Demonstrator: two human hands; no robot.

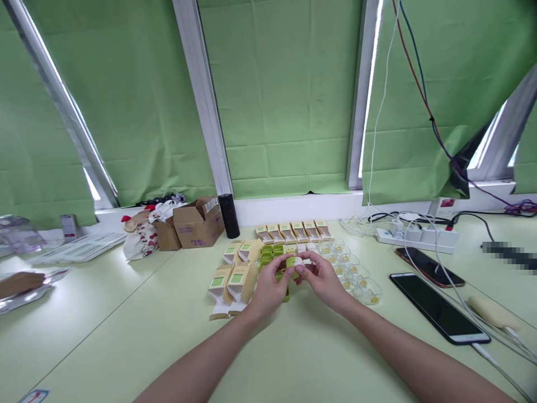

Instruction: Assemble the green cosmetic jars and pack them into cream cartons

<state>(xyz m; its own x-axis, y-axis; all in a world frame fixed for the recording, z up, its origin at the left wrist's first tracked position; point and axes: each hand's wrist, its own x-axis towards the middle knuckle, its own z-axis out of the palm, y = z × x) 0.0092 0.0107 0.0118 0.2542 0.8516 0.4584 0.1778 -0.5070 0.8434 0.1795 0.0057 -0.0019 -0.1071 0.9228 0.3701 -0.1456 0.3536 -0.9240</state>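
Note:
My left hand point(271, 285) and my right hand point(319, 278) meet over the middle of the pale green table point(126, 336). The left hand's fingers are closed on a small green holder point(291, 264). The right hand pinches a small white piece point(299, 261) pressed against that holder. Under the hands lie more green holders point(272, 252). Left of them lie tan cartons with green labels point(235, 280). A row of upright tan cartons point(293, 230) stands behind. Clear plastic cups with yellow dots point(354, 274) lie to the right.
Two phones point(438, 308) point(428, 267) lie on the right, with a white power strip point(415, 237) and cables behind. A black cylinder point(229, 215), open cardboard boxes point(197, 224) and a printed bag point(140, 238) stand at the back left. Green blinds cover the windows.

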